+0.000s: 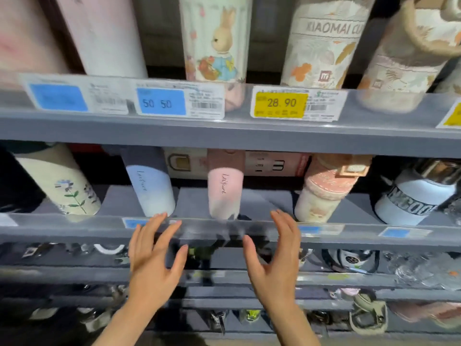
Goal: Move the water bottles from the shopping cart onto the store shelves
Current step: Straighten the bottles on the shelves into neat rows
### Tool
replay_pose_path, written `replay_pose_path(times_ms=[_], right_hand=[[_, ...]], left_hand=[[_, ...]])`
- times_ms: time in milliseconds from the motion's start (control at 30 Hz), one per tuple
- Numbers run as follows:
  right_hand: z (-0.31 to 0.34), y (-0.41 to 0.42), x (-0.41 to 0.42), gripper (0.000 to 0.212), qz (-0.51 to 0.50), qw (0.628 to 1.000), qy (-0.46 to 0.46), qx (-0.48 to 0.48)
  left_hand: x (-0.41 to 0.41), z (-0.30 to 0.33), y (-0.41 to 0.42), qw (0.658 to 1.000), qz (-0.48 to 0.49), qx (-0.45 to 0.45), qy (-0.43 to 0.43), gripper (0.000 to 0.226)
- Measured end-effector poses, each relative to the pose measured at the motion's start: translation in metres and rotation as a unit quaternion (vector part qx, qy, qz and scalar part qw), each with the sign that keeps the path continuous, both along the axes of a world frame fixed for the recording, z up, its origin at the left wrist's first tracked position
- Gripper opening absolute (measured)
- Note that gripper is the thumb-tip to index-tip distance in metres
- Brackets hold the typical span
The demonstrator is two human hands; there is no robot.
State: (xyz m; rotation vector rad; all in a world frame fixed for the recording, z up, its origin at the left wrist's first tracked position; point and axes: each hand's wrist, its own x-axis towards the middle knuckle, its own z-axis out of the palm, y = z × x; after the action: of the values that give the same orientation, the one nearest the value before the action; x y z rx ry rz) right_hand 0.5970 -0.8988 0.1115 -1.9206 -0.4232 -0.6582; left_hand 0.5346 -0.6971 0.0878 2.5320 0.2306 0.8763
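Flanking pink Leisure bottle (225, 193) upright on middle shelf (224, 229): left hand (156, 255) and right hand (273, 255) below it, both grips released, equally near, not touching.

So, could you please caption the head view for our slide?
Both open hands, left hand and right hand, flank the pink bottle on the store shelf.

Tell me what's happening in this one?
A person is stocking a store shelf with bottles. Both hands, left hand and right hand, are open and empty just below a pink bottle standing on the middle shelf beside a blue bottle. Neither hand touches it. No cart is in view.
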Motion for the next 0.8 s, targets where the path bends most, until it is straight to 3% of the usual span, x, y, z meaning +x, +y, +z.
replay_pose_path(times_ms=[133,267,467,800], right_hand=[[0.012,0.065,0.010,0.080,-0.019,0.996,0.074,0.040],[0.024,0.096,0.028,0.101,-0.090,0.987,0.128,0.023],[0.020,0.106,0.038,0.092,-0.154,0.978,0.143,0.004],[0.017,0.087,0.041,0.090,-0.164,0.983,0.076,-0.029]], left_hand=[[-0.009,0.009,0.066,0.998,0.043,-0.033,-0.030,0.051],[-0.005,0.001,0.101,0.996,0.000,0.077,-0.034,0.053],[-0.007,-0.018,0.121,0.989,-0.016,0.148,-0.002,0.058],[-0.010,-0.013,0.123,0.992,-0.040,0.117,0.012,0.057]])
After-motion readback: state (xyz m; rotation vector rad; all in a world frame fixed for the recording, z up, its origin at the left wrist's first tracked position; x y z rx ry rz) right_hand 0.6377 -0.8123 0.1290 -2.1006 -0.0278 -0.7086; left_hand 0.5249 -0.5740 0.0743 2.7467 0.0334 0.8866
